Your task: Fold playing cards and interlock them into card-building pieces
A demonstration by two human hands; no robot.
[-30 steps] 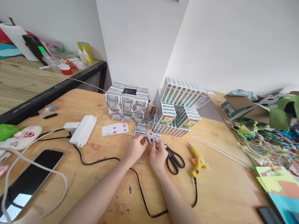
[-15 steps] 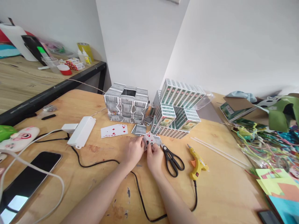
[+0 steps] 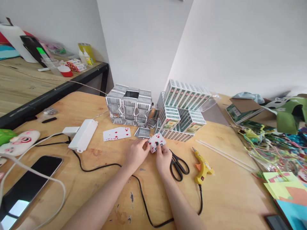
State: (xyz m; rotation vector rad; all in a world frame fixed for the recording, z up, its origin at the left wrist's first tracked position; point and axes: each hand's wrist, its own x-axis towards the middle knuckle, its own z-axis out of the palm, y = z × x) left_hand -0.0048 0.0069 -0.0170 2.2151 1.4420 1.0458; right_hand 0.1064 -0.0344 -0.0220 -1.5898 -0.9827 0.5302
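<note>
A playing card with red diamonds faces up between my hands. My left hand pinches its left edge. On its lower right part lie the closed fingers of my right hand, with a dark thumbnail showing. Behind my left hand lie folded cards with a grey back pattern. A spread of diamond cards rests face up to the left. Black-handled scissors lie just right of my right hand, their blades mostly hidden. Farther back stands a block built of folded cards with a dark square opening on top.
Green-and-white card boxes stand stacked behind the scissors. A yellow glue gun lies on the right, its black cord looping under my forearms. Two glue sticks lie beyond it. Left are a white power strip and a phone.
My right hand has moved a little right. The card between my hands has turned flatter and shows more of its face, covering more of the scissors' blades.
</note>
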